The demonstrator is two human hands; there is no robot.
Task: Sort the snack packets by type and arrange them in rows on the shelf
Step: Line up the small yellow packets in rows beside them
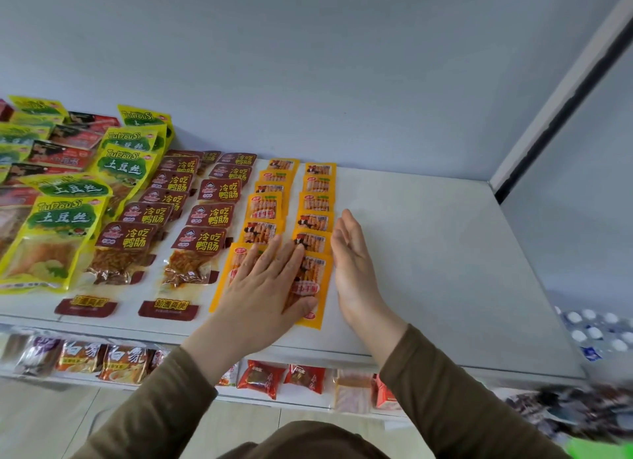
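Note:
Two rows of orange snack packets (315,203) run front to back on the white shelf (428,253). My left hand (263,287) lies flat with straight fingers across the nearest orange packets (318,287) of both rows. My right hand (352,263) stands on edge, fingers straight, against the right side of the right-hand row. To the left lie two rows of dark red packets (205,243), then a row of yellow-green packets (58,232).
Red and black packets (65,154) lie at the far left, partly overlapped. The right half of the shelf is bare white. A lower shelf holds other snacks (263,376). Bottle caps (596,332) show at the far right, below.

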